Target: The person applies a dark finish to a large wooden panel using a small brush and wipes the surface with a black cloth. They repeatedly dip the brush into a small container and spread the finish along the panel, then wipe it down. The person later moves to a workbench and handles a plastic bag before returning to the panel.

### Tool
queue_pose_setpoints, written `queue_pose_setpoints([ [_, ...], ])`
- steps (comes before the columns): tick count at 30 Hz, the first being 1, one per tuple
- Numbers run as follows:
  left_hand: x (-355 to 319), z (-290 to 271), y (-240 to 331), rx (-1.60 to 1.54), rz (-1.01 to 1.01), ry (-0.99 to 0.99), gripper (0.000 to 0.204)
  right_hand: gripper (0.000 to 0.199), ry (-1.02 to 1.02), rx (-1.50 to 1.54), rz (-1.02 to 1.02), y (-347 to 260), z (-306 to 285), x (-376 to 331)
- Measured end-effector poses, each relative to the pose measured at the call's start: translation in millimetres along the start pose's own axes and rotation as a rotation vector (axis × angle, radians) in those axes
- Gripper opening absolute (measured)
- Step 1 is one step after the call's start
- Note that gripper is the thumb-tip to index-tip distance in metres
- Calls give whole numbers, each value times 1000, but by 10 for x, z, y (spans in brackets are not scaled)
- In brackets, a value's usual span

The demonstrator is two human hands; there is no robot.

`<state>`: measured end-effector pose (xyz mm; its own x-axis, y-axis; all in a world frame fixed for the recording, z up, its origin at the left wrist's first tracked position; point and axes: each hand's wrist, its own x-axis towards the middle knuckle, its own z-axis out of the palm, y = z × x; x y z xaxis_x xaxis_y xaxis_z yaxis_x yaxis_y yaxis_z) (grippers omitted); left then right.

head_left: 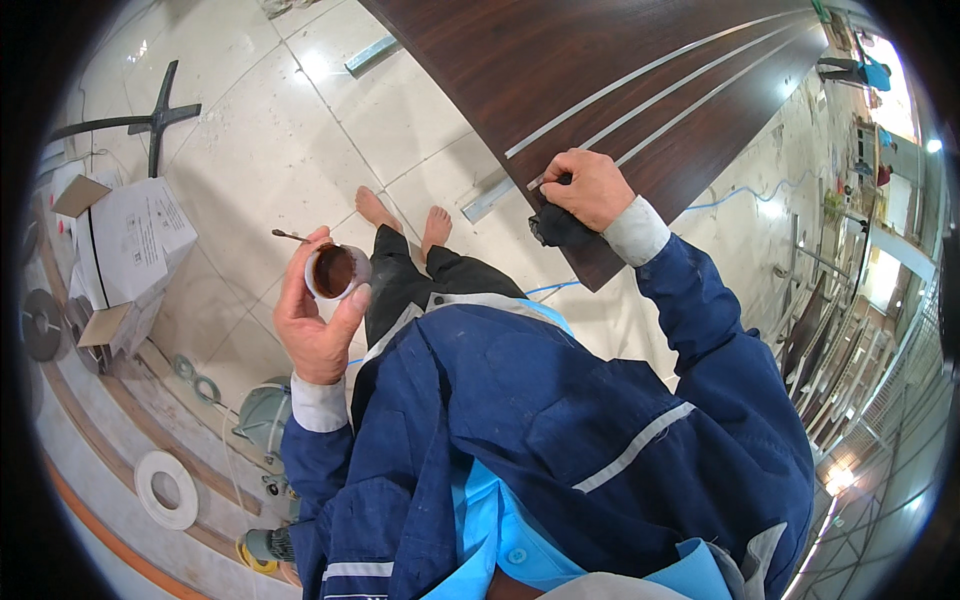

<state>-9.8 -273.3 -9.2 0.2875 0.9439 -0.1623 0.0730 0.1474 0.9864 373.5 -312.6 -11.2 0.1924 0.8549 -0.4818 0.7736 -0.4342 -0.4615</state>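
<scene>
My left hand point(318, 335) is wrapped round a small white cup point(364, 268) with dark brown paint-like stuff point(334, 270) inside. A thin stick with a brown tip point(288, 236) juts out beside the cup, near my fingertips. My right hand point(592, 190) is closed on a black cloth point(560, 227), which hangs below the fingers. Its fingertips rest at the near end of one pale strip point(640, 102) on a dark brown wood-grain board point(500, 60). Two more strips run alongside: one upper strip point(600, 90) and one lower strip point(690, 108).
An open cardboard box point(140, 240) stands at the left, near a black cross-shaped base point(160, 120). A white roll of edging point(167, 490) lies on planks beside a grey-green machine point(265, 415). Metal bars point(485, 200) show under the board. Another person point(872, 74) is far right.
</scene>
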Motion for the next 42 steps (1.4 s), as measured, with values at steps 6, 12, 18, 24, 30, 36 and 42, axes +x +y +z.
queue_pose_setpoints([
  [6,12,-37,21,0,-1,13,67,20,176,83,-108,-64,103,61],
  [12,34,-25,48,1,-12,-3,67,21,190,15,-115,-206,147,265],
  [18,56,-45,60,8,-6,9,67,24,129,-46,-92,-274,73,330],
  [24,71,-70,63,-9,-8,30,67,24,104,-47,-32,-303,57,351],
  [30,60,-85,47,-2,-11,22,68,23,100,-112,-21,-328,70,366],
  [36,68,-69,37,-19,-3,24,69,24,117,-89,-117,-322,51,367],
  [42,63,-45,42,-13,7,31,68,23,143,-83,-153,-310,67,372],
])
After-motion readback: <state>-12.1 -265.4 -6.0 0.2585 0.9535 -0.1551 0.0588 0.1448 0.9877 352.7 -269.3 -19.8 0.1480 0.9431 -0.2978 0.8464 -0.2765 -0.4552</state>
